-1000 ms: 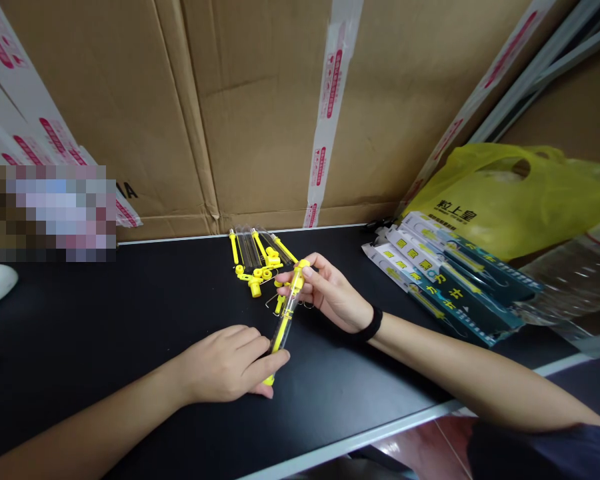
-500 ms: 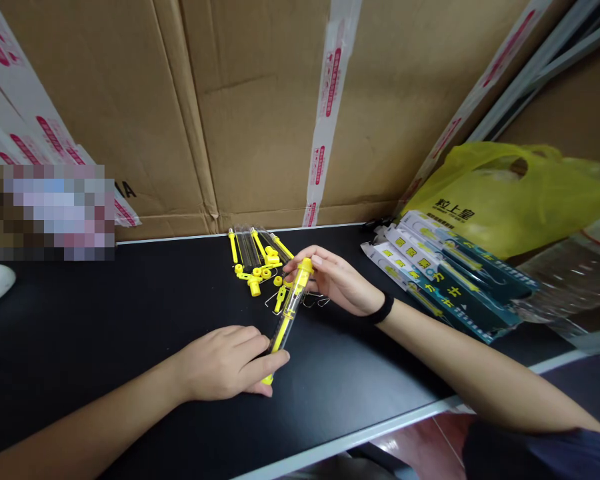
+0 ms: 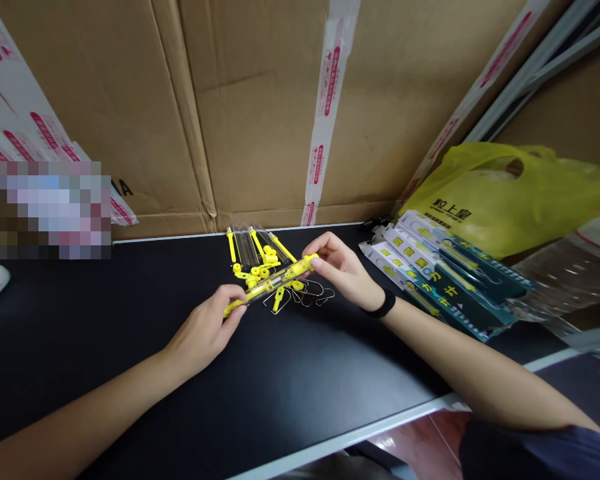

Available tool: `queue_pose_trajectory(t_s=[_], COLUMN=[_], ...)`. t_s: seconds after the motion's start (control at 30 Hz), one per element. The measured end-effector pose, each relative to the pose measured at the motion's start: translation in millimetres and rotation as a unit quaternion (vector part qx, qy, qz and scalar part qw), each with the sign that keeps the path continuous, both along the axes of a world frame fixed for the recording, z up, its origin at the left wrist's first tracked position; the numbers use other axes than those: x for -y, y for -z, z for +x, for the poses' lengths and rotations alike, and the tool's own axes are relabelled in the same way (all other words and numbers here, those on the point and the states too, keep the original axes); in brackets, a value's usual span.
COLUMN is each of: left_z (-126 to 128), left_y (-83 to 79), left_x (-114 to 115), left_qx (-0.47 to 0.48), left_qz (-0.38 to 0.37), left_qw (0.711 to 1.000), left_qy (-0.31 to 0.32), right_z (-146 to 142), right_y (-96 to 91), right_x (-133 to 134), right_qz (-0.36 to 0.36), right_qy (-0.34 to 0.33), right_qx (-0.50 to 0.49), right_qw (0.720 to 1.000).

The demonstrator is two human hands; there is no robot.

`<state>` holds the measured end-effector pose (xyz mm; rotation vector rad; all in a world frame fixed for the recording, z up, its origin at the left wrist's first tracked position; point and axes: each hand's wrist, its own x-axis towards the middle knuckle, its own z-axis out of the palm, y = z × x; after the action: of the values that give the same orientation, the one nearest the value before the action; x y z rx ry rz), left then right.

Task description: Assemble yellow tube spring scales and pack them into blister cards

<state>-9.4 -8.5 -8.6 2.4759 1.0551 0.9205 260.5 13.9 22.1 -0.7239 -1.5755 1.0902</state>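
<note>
1. Here's the slim clear plastic tube with yellow parts inside (image 3: 273, 285), slanting between both hands above the matte black tabletop (image 3: 290, 393), its right end pointing farther from the person.
2. Left hand (image 3: 205, 328): thumb and fingers closed in a pinch on the tube's near, yellow end.
3. Right hand (image 3: 341, 272), black band (image 3: 383, 305) at the wrist: thumb and fingertips drawn together on the yellow far end, the other fingers curled.
4. Just behind the tube, small yellow plastic fittings (image 3: 265, 273) lie in a loose cluster, clear tubes with dark and yellow strips (image 3: 245, 248) beyond them.
5. Thin bent metal wire hooks (image 3: 321, 295) sit near the right hand.
6. Over on the right, printed white-and-teal flat boxes (image 3: 443, 283) overlap beside a translucent yellow plastic bag (image 3: 500, 207).
</note>
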Motion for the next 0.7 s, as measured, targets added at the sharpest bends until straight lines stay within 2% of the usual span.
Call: queue_pose_trajectory(t_s=[0.1,0.27,0.4,0.7], left_z=[-1,-2,-1,-2], left_y=[4.1,5.2,4.0,1.5], left_x=[-6,-10,-11,-10], left_qx=[0.024,0.000,-0.004,-0.013], left_qz=[-0.054,-0.061,-0.052,-0.033], left_qw=[0.997,0.998,0.999,0.999], left_qy=[-0.055,-0.015,-0.015,-0.024], right_z=[-6,-8,-6,-9], right_y=[-1.8,-6.1,-6.0,-4.0], right_x=[10,20,18,20], right_qz=[0.050,0.099,0.131,0.129], right_qy=[-0.002,-0.004,0.013,-0.012], right_qx=[0.014,0.038,0.048,0.029], right_qw=[0.999,0.994,0.990,0.991])
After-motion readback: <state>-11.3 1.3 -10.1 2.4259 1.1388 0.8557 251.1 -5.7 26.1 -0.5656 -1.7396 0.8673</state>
